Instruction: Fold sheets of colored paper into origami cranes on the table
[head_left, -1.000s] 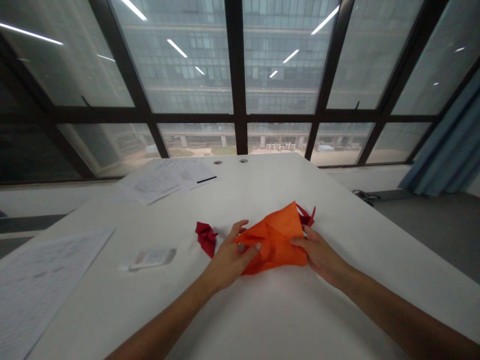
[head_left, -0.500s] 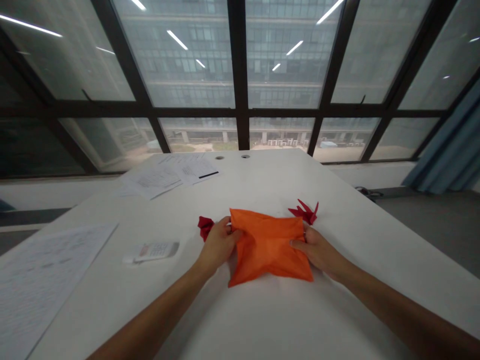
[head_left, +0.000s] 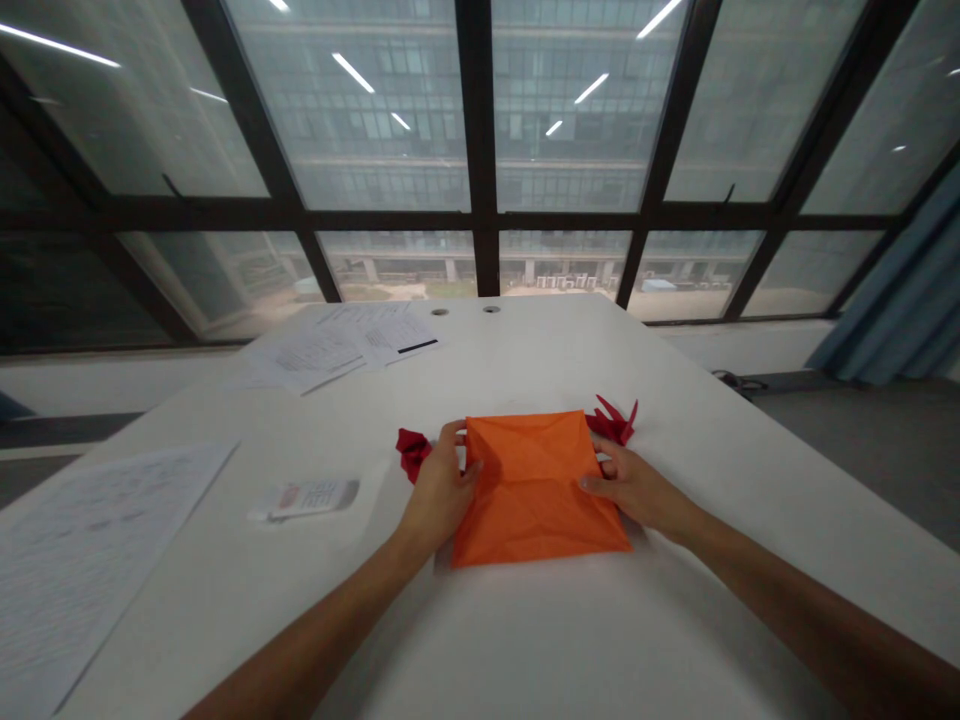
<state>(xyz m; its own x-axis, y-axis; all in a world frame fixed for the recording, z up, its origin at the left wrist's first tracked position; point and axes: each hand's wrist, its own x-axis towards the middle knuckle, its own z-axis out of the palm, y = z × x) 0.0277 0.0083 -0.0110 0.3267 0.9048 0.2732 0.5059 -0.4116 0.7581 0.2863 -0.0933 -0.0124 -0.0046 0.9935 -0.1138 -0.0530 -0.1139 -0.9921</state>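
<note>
A creased sheet of orange paper (head_left: 536, 495) is held up between my two hands just over the white table (head_left: 517, 645). My left hand (head_left: 444, 485) pinches its left edge, thumb in front and fingers behind. On the opposite edge my right hand (head_left: 630, 485) grips it the same way, with the thumb on the near face. Close behind the left hand lies a red folded-paper piece (head_left: 412, 453). A red paper crane-like figure (head_left: 613, 420) with pointed tips sits beyond the right hand, partly covered by the orange sheet.
Left of my forearm lies a small white packet with printing (head_left: 311, 498). A large written sheet (head_left: 97, 560) covers the table's left side. Printed papers (head_left: 330, 345) are spread at the far left. Two cable holes (head_left: 491, 310) are near the far edge, before the windows.
The orange paper was bowed and pulled in along its edges; now it is flatter, with straighter top and bottom edges. Both hands keep hold and have shifted only slightly.
</note>
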